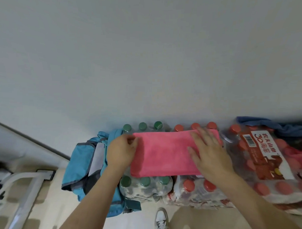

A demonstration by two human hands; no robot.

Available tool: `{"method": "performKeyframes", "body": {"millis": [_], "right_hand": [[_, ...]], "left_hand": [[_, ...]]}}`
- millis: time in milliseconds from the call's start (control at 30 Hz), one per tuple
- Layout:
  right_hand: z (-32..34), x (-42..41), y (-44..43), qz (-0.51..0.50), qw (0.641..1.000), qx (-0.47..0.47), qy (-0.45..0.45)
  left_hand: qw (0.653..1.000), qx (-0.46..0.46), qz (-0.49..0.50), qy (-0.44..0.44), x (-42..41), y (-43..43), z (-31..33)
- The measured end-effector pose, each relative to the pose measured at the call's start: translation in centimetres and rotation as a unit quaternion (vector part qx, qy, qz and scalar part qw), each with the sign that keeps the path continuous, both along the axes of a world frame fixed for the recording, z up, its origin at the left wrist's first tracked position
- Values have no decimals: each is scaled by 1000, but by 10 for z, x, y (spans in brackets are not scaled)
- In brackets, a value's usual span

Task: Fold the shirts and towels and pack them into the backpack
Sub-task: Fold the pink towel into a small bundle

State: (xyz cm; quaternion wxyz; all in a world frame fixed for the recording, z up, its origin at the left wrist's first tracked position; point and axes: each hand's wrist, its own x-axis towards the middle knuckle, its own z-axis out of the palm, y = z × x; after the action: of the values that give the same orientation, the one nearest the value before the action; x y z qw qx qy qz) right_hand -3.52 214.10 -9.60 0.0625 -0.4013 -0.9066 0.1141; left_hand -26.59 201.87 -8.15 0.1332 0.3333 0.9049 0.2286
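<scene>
One folded pink towel (164, 156) lies mid-frame on apparently three bottle packs (192, 189). The left hand (121, 151) pinches its left edge; the right hand (209, 150) presses flat, fingers spread. One blue backpack (80, 163) sits just left.

The bottle pack label (265, 154) reads "农夫山泉 30".

Above bottle packs (194, 187), room is left open; rear is closed off by wall (148, 63). Left flank is blocked by backpack (80, 163), right seemingly by piled cloth (286, 127); towel (164, 156) is spread mid-top.
</scene>
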Motion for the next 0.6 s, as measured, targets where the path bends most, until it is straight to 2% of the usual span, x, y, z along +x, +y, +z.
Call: {"method": "performKeyframes", "body": {"millis": [133, 367, 433, 500, 567, 600], "right_hand": [[-24, -8, -3, -16, 997, -19, -77], [-31, -7, -1, -33, 995, -28, -93], [-31, -7, 0, -26, 995, -33, -90], [-32, -5, 1, -20, 995, -33, -91], [-33, -3, 0, -24, 996, -26, -86], [-34, -3, 0, -25, 995, -25, -89]], "left_hand": [[999, -18, 40, -16, -3, 14, -18], [997, 35, 63, 42, -6, 7, -22], [996, 59, -8, 67, -7, 11, -24], [985, 13, -119, 121, -10, 17, -27], [979, -58, -150, 125, -14, 22, -29], [979, -65, -148, 122, -16, 22, -30]]}}
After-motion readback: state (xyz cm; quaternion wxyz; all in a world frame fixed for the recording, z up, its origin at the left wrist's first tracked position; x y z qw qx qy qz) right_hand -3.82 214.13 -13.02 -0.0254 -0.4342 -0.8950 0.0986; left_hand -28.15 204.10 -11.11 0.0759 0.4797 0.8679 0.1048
